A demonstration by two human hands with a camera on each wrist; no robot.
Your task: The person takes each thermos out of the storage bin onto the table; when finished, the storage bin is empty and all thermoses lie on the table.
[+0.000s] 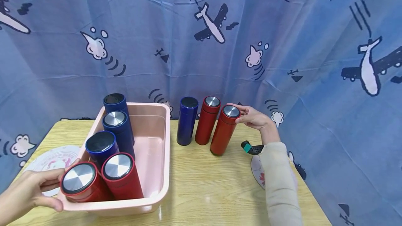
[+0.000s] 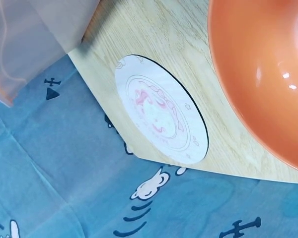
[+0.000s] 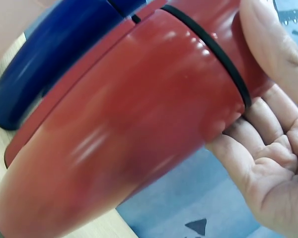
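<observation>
In the head view my right hand (image 1: 252, 118) grips the upper part of a red thermos (image 1: 223, 137) with a silver-topped lid. The thermos leans slightly, and whether its base touches the table cannot be told. A second red thermos (image 1: 205, 125) and a blue thermos (image 1: 187, 123) stand to its left. My left hand (image 1: 34, 187) holds the near left corner of a pink bin (image 1: 166, 156), thumb outside it. Two red thermoses and three blue thermoses stand in the bin's left side. The left wrist view does not show that hand.
A white round mat with a pink print (image 2: 161, 109) lies left of the bin. Near it sits an orange bowl (image 2: 263, 74), seen only in the left wrist view. Another round mat (image 1: 257, 170) is partly under the right sleeve. A blue curtain (image 1: 188, 62) hangs behind the wooden table (image 1: 204, 187).
</observation>
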